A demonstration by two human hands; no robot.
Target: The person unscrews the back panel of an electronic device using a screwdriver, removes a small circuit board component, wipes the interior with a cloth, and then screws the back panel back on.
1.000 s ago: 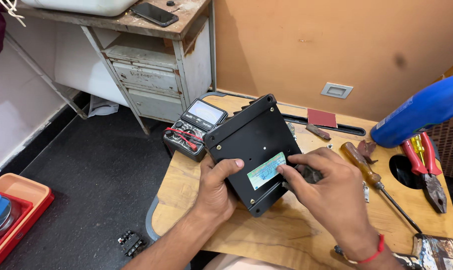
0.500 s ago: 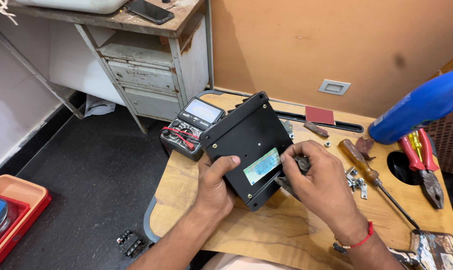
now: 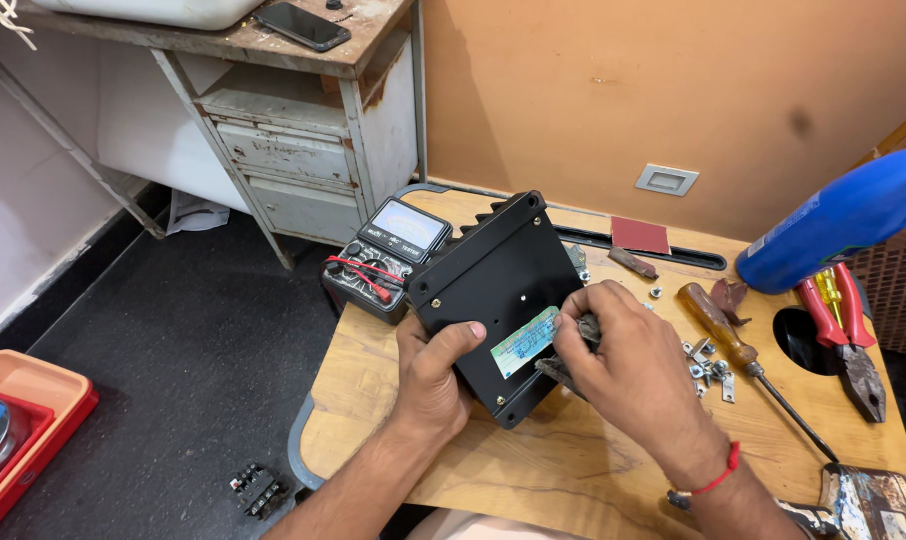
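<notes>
Head view: the black box [image 3: 493, 290] sits tilted on the wooden counter [image 3: 593, 470]. The left hand [image 3: 435, 375] clasps its lower edge; the right hand [image 3: 628, 365] pinches a dark part at its side. A multimeter [image 3: 383, 258] stands behind, with a screwdriver [image 3: 748, 360], loose screws [image 3: 703, 358] and pliers [image 3: 843, 330] to the right.

I look down on a small electrical repair workshop. A scuffed wooden worktable [image 3: 573, 480] carries an analogue multimeter with red leads [image 3: 383, 262], a wooden-handled screwdriver [image 3: 733, 348], red-handled pliers [image 3: 845, 330] and scattered metal nuts and brackets [image 3: 706, 362]. Behind stands a battered, paint-chipped grey metal cabinet [image 3: 303, 140] against an orange wall [image 3: 673, 90]. On the dark floor [image 3: 183, 380] lies a small black switch block [image 3: 256, 489].
</notes>
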